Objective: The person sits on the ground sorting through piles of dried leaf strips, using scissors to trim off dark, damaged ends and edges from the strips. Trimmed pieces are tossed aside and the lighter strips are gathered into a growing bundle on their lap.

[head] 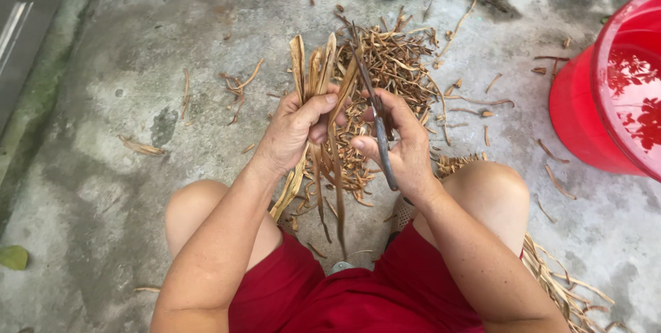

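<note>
Here the left hand (296,130) grips dry, tan, strap-like leaves (313,71), and the right hand (403,143) clasps grey scissors (379,133).

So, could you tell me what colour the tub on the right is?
The tub is bright red, seen in the head view.

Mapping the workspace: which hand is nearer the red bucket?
Right. The right hand lies on the side of the red bucket; the left hand is farther away.
</note>
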